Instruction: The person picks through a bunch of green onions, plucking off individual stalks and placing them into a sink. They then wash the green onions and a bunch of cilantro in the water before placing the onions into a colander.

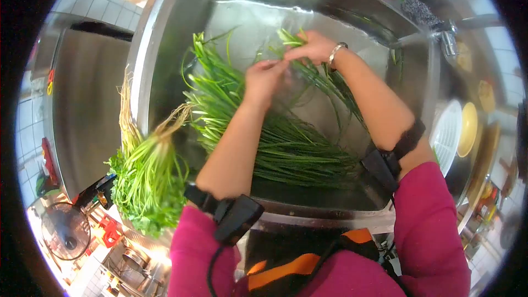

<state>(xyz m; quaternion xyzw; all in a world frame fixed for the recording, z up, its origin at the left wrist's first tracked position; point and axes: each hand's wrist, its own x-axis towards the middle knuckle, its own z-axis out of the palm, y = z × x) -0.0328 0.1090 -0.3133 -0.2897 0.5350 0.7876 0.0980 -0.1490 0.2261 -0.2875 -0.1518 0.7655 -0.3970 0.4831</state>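
Right hand (316, 48) is grasping a small bunch of long green stalks (344, 96) near the pale ends, leaves trailing down beside the forearm. Left hand (260, 80) is curling in, fingertips meeting the right's at those ends; can't tell if it's pinching a stalk or just touching. Main pile of greens (297, 154) is lying in the metal sink (144, 77), partly under the left forearm. Rooted leafy bunch (148, 187) is sitting at the sink's left side.

For clean work, right should be holding firm but not crushing, ends lined up and poking out past the fingers. Left should be working with fingertips only, taking a few stalks at a time. Watch for bruised leaves and the forearm dragging the pile.
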